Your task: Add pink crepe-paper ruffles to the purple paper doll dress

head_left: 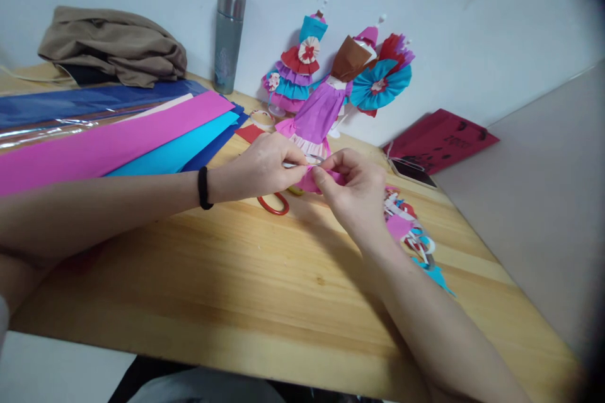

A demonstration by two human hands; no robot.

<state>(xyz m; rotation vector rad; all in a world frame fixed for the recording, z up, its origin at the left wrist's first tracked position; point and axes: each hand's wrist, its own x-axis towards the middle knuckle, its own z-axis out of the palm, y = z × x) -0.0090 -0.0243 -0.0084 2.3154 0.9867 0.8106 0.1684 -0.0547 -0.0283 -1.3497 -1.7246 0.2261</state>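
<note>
Between my two hands, a small piece of pink crepe paper is held just above the table. My left hand, with a black band on the wrist, pinches the left end at thumb and fingertips. A thin white strip shows by those fingertips; I cannot tell exactly what it is. My right hand pinches the same paper from the right, thumb against fingers. Below the left hand lies a red scissors handle, partly hidden. Behind the hands stands a doll-sized form in a purple paper dress.
Long folded sheets of pink paper and blue paper lie left. A brown cloth and a grey flask stand behind. A layered paper dress leans near the wall. Right are paper scraps, a phone and a red bag.
</note>
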